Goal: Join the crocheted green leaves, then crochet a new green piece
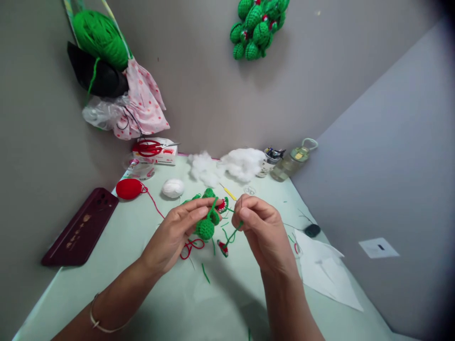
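Centre of the frame, above the pale green bench [170,303]: the left hand [177,232] is closed around a small green crochet figure [207,222], while the right hand [261,227] pinches a green yarn strand [232,235] running off it, fingertips tight together. Likely trouble: pulling too hard could snap the yarn or pucker the stitches; the loose red thread [192,246] under the figure could snag. Counted: one red yarn ball [128,189], one white ball [173,187], one pair of red scissors [151,147], two stuffing tufts [227,166], one hanging cluster of finished green pieces [258,26]
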`<state>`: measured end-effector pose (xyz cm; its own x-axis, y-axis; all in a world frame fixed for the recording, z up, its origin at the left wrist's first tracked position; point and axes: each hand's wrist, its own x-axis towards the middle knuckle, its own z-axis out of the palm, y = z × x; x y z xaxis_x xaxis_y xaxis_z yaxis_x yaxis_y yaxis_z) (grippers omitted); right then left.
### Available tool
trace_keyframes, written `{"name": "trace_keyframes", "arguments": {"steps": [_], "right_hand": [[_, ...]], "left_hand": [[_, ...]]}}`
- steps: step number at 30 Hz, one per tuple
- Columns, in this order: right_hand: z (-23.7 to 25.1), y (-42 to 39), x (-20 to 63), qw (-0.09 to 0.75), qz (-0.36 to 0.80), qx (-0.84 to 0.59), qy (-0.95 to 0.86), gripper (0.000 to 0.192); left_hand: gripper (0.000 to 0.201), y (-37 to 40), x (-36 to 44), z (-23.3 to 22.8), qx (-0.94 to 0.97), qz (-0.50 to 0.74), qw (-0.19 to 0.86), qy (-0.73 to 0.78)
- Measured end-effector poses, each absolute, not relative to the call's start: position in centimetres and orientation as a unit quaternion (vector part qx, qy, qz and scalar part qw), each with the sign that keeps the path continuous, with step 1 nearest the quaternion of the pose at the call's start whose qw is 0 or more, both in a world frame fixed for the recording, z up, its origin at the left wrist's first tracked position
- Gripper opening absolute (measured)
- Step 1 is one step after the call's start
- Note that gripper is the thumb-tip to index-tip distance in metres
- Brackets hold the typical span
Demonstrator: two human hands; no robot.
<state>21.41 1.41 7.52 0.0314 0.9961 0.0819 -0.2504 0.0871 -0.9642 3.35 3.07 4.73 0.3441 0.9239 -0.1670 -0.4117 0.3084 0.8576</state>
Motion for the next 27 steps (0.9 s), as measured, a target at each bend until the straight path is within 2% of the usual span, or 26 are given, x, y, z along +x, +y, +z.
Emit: {"name": "trace_keyframes", "arguments": {"steps": [3,10,14,20,27], "right_hand": [[7.3,1.4,21.5,0.57,0.533,-0.408,-0.474,0.025],[7.1,1.8,21.9,0.588,0.502,-0.443,-0.453,0.021],[7.1,2.2,22.2,0.605,0.514,-0.446,-0.413,0.022],[6.9,2.8,22.4,0.66,0.509,-0.426,-0.351,0.018],[7.1,1.8,21.3,0.638,0.507,-0.405,-0.415,0.013]], "left_hand": [[0.029,3.1,3.3,4.7,0.393,0.443,0.733,0.334],[0.007,3.2,3.1,4.6,0.391,0.452,0.731,0.33],[0.018,3.4,3.1,4.3,0.393,0.446,0.736,0.324],[0.019,3.4,3.3,4.5,0.362,0.461,0.745,0.318],[0.019,3.4,3.4,4.7,0.379,0.457,0.744,0.308]]}}
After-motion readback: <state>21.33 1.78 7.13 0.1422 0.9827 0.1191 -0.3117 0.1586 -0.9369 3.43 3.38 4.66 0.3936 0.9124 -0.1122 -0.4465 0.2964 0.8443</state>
